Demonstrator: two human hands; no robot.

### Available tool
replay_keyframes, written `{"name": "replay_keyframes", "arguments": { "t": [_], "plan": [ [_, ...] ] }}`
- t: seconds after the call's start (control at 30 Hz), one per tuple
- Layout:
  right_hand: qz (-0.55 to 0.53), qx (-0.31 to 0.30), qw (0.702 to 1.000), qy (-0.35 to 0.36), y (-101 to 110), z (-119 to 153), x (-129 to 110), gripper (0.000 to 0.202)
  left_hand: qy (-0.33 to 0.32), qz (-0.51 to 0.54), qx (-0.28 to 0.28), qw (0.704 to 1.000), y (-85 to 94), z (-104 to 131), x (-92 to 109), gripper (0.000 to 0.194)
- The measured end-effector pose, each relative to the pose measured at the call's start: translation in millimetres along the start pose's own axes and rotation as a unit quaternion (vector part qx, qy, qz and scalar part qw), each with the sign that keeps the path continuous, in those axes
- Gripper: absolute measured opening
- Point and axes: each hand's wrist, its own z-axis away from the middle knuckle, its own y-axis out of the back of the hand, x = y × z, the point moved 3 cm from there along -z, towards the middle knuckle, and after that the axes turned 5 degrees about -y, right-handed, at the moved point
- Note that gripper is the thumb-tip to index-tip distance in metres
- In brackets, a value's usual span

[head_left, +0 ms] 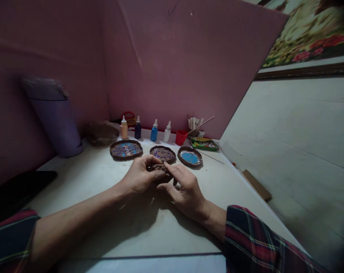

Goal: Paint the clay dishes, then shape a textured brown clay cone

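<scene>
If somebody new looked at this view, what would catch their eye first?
Probably the two hands, left and right, meeting at the middle of the white table around a lump of brown clay. Just beyond them, three brown dishes with blue or purple colour inside stand in a row. The red cup behind the right-hand dish and the big purple tumbler at the far left also stand out.

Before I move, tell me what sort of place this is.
Probably a small craft corner: squeeze bottles stand in a row on the table, brown dishes marked with blue and purple lie in front, and the left hand and right hand hold a brown lump.
</scene>
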Motion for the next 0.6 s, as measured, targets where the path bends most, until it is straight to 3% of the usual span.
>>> {"name": "replay_keyframes", "arguments": {
  "t": [0.2, 0.43, 0.6],
  "plan": [
    [-0.046, -0.006, 0.999, 0.006, 1, 0, -4, 0.048, 0.005, 0.006, 0.006, 1.000, -0.6, 1, 0, 0.021],
    [-0.122, 0.012, 0.983, -0.139, 2, -4, 3, 0.035, 0.036, 0.060, -0.031, 0.997, 1.0, -1, 0, 0.029],
    [-0.191, 0.023, 0.965, -0.180, 0, -3, 11, 0.032, 0.091, 0.205, -0.043, 0.974, 0.5, -1, 0, 0.039]
  ]
}}
